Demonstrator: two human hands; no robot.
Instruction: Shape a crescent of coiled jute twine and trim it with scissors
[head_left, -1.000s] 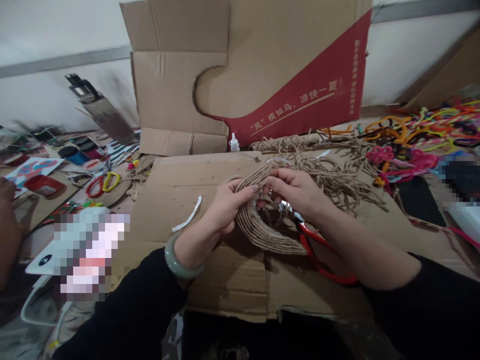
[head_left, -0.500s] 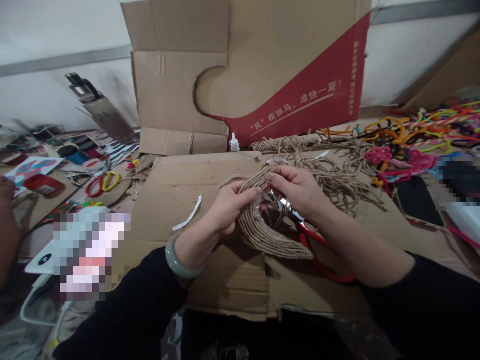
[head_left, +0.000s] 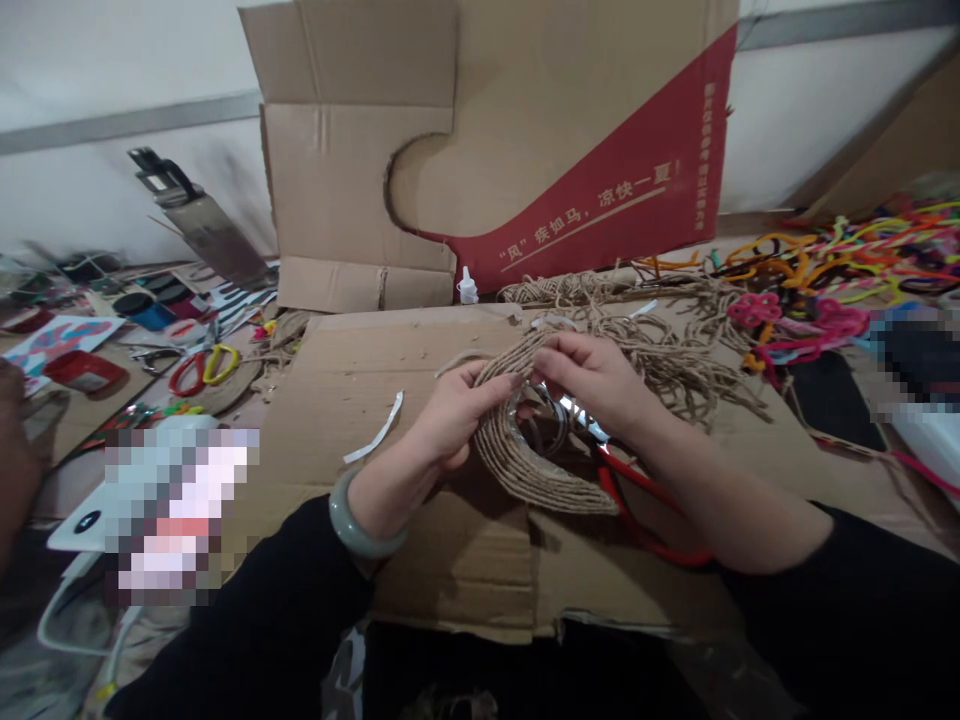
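Note:
A curved piece wrapped in brown jute twine (head_left: 536, 475) is held up over a flat sheet of cardboard (head_left: 420, 400). My left hand (head_left: 454, 415) grips its left side, thumb and fingers closed on the wrapped edge. My right hand (head_left: 596, 385) pinches the twine at the top of the piece, fingertips close to those of the left hand. A jade-green bangle (head_left: 360, 520) sits on my left wrist. Red-handled scissors (head_left: 645, 510) lie under my right forearm, partly hidden.
Loose jute twine (head_left: 675, 365) lies behind my hands. A cut cardboard box with a red panel (head_left: 570, 160) stands at the back, a small glue bottle (head_left: 467, 286) before it. Coloured pipe cleaners (head_left: 832, 270) fill the right. Scissors (head_left: 199, 365) and another person's hand (head_left: 15, 450) are left.
My hands and the twine-wrapped piece shifted only slightly; the piece tilted a little and my right fingers adjusted their pinch on the twine at its top.

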